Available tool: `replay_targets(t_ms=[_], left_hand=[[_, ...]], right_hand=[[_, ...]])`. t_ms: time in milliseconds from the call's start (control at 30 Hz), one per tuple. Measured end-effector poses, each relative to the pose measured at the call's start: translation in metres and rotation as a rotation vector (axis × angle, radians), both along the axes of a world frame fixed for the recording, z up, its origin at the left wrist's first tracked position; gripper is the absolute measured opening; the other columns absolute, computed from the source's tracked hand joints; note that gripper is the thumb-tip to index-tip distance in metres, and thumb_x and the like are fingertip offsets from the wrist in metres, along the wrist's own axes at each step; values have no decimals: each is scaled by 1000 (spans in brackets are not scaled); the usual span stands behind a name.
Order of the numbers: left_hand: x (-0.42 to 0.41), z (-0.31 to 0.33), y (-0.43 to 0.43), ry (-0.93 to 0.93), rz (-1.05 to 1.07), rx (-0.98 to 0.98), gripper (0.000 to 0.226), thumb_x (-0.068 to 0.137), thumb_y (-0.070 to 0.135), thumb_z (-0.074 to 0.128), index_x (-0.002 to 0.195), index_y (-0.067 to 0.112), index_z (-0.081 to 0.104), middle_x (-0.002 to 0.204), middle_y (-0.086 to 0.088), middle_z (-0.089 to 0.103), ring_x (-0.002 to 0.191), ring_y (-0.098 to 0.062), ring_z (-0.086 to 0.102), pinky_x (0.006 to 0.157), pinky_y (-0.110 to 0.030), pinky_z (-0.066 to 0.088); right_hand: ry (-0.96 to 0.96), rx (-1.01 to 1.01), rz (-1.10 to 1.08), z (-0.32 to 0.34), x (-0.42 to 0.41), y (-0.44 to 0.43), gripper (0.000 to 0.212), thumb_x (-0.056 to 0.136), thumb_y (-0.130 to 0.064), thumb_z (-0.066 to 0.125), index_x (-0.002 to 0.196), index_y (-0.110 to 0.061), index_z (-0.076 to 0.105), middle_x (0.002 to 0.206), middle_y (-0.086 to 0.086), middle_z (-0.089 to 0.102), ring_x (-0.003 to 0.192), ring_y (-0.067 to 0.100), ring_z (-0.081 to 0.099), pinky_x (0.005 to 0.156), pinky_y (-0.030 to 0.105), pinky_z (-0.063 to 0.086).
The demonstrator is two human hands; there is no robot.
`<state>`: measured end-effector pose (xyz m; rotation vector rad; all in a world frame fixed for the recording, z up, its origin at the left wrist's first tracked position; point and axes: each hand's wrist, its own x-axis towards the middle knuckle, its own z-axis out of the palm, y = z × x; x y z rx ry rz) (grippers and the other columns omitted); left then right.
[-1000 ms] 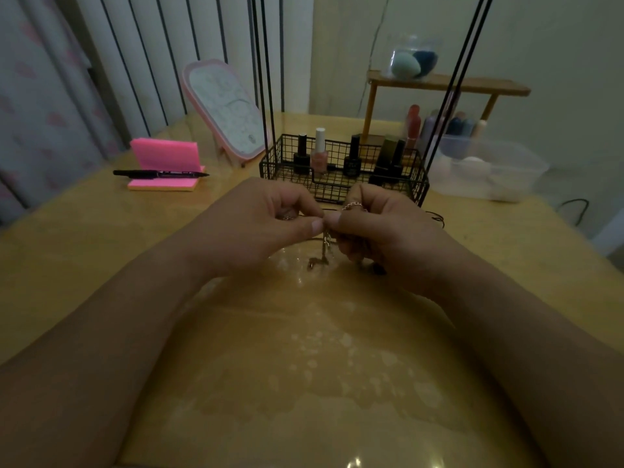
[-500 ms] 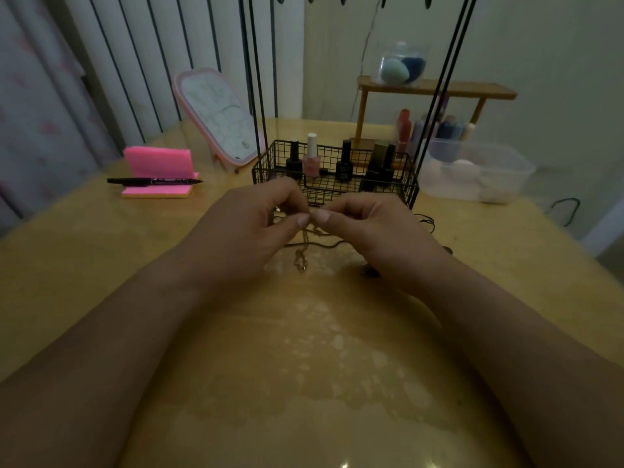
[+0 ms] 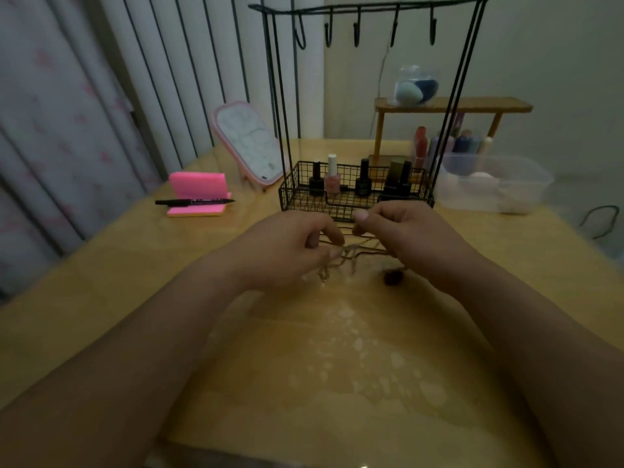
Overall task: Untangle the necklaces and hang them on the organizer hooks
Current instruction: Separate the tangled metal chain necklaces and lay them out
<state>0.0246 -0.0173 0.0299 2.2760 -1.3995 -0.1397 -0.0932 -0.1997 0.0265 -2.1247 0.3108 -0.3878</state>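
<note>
Your left hand [image 3: 287,251] and right hand [image 3: 405,238] each pinch strands of the necklaces [image 3: 351,253], which hang in a knot between them just above the counter [image 3: 101,282], in front of the organizer [image 3: 297,197] at 12 o'clock. Tease rather than tug — ease your pinches apart toward 9 and 3, find the slack loop, and feed the dark pendant [image 3: 391,276], at 5 o'clock of the knot, back through it. The hooks [image 3: 358,32] up top hold nothing yet.
</note>
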Motion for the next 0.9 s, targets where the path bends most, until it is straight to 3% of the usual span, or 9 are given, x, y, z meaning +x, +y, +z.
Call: replay_targets(t_ms=[67,133,300,467,567,667,733,800,900], left_hand=[[1,5,-4,26,-23,44,17,101,38,65,118,36,70,72,11,52,62,-3,49,58,-28,37],[2,10,-8,53,-35,81,18,101,38,65,118,37,72,74,13,56,64,3,52,61,-24,37],[5,15,-19,184,-60,70,13,101,33,67,110,37,75,67,30,64,64,10,58,59,-9,39],[7,-1,-20,342,-62,-36,13,101,22,67,109,29,73,88,7,76,82,-4,70,78,-28,50],[6,-3,-19,405,-100,-46,24,99,27,70,121,34,65,73,6,70,67,-11,63,64,-28,48],[6,-7,-18,412,-103,-105,18,96,35,73,114,35,69,58,8,53,52,-9,45,52,-23,36],[6,-9,-17,447,-112,-160,10,96,33,72,107,32,71,58,8,49,51,-8,41,51,-20,34],[6,-7,-15,512,-124,-231,7,98,25,70,104,24,73,63,5,56,54,-7,48,52,-17,39],[9,-3,-10,580,-120,-281,9,101,17,65,105,16,72,74,10,68,63,0,57,59,-12,45]], right_hand=[[1,-1,-4,3,-1,-5,30,103,-43,58,96,-20,76,52,-26,58,52,-14,54,63,25,36],[8,48,16,3,-2,-10,29,103,-40,58,93,-20,75,53,-13,57,47,-2,49,58,25,38],[65,204,76,3,-5,-18,17,104,-27,60,100,-18,74,71,-2,66,56,13,53,51,26,41],[22,446,113,4,-5,-25,23,106,-14,51,116,-15,72,75,1,63,65,15,56,58,28,43],[-11,538,155,5,-3,-26,23,104,-14,51,118,-13,70,77,1,60,68,14,57,59,25,46],[-37,617,195,7,-2,-23,19,103,-12,51,113,-15,68,76,-1,60,65,12,56,55,23,43],[-50,660,223,8,-1,-21,18,103,-12,51,110,-16,67,77,-1,61,62,11,55,51,21,42],[-54,688,224,9,-1,-22,18,102,-11,50,109,-16,66,76,0,61,61,11,55,50,21,43],[-29,595,147,7,-1,-26,18,104,-15,51,109,-15,68,72,2,58,63,13,59,64,28,50]])
